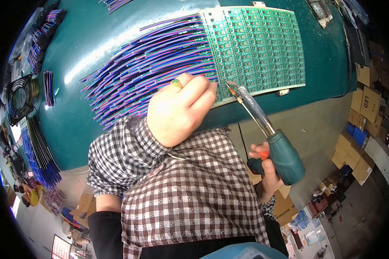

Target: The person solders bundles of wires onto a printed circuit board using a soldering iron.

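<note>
My right hand (pixel 269 173) grips a green soldering gun (pixel 286 159) with a red trigger. Its long metal barrel slants up and left, and the tip (pixel 230 83) is at the lower part of a green circuit board panel (pixel 259 49). Beside that tip, my left hand (pixel 177 110) is closed with its fingers curled and fingertips at the panel's left part. What it pinches is hidden behind the fingers. Under and beyond this hand, rows of blue, red and black wires (pixel 147 64) fan out leftward from the panel.
The panel lies on a green-topped table (pixel 86 39). A black fan (pixel 20 99), a small wire bundle (pixel 49 88) and a larger blue and black bundle (pixel 39 151) are on the left. A small metal tray (pixel 319 12) sits far right. Cardboard boxes (pixel 365 103) stand beyond the table's right.
</note>
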`<state>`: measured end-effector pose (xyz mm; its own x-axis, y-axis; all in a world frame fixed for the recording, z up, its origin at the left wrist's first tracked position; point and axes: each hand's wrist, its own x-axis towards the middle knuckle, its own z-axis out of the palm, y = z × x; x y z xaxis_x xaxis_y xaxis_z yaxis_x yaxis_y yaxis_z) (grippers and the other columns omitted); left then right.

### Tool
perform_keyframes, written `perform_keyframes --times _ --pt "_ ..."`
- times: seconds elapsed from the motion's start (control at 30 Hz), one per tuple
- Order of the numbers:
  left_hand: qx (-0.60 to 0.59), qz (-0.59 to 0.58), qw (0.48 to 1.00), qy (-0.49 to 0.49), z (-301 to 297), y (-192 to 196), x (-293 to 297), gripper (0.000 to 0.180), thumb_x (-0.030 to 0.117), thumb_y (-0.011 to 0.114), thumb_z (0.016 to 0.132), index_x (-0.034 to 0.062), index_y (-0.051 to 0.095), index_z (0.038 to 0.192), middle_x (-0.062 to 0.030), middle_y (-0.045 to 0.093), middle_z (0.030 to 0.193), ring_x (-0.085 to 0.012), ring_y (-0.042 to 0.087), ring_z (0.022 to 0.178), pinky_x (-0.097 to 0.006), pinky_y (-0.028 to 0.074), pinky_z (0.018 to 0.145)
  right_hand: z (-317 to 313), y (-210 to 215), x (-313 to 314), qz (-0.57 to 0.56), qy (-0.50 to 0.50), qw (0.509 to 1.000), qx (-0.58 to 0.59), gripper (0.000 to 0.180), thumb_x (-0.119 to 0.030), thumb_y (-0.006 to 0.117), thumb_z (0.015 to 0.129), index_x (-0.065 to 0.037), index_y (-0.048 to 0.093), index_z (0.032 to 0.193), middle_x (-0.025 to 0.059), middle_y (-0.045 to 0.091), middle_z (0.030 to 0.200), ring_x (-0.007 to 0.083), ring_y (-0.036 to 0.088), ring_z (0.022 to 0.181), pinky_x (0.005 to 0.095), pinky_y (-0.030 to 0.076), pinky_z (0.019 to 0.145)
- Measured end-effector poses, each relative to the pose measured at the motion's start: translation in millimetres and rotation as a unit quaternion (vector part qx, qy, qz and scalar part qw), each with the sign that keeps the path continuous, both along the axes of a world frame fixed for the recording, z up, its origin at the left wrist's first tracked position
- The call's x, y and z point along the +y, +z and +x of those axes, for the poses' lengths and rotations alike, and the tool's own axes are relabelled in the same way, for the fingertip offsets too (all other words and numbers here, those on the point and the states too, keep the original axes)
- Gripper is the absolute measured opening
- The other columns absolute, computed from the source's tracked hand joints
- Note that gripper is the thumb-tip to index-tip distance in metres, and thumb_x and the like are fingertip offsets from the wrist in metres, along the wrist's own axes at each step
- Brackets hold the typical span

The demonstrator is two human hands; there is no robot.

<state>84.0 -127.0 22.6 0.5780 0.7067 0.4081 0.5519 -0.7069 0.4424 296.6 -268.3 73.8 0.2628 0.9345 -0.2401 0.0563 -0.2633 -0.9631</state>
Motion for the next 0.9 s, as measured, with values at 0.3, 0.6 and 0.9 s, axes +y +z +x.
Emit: perform_keyframes --times 0.3,0.6,0.9 --pt "0.006 0.004 1.000 0.008 0.0 -0.3 -1.0 0.029 0.009 0.061 0.065 0.0025 0.060 0.093 -0.0043 0.052 0.082 -0.0180 0.055 0.073 -0.028 0.049 0.059 1.5 -3.3 -2.1 0.017 0.025 1.000 -0.007 0.040 -0.016 0.063 0.085 0.013 0.053 0.111 0.0135 0.058 0.080 0.0242 0.060 0.074 0.0391 0.056 0.069" --pt "-0.004 0.004 1.000 0.010 1.0 1.2 2.1 0.030 0.009 0.061 0.066 0.0015 0.061 0.094 -0.0046 0.052 0.082 -0.0182 0.055 0.073 -0.028 0.049 0.059 -0.1 1.0 2.7 0.013 0.034 0.999 -0.006 0.037 -0.012 0.062 0.086 0.013 0.052 0.111 0.0127 0.057 0.079 0.0225 0.059 0.074 0.0389 0.057 0.070" --pt "-0.006 0.006 1.000 0.010 1.4 -1.3 -0.4 0.030 0.008 0.061 0.066 0.0003 0.061 0.095 -0.0050 0.052 0.082 -0.0184 0.055 0.073 -0.028 0.050 0.060 0.4 0.8 0.2 -0.001 0.049 0.999 -0.010 0.037 -0.012 0.060 0.087 0.013 0.051 0.113 0.0123 0.057 0.080 0.0215 0.058 0.073 0.0396 0.057 0.071"
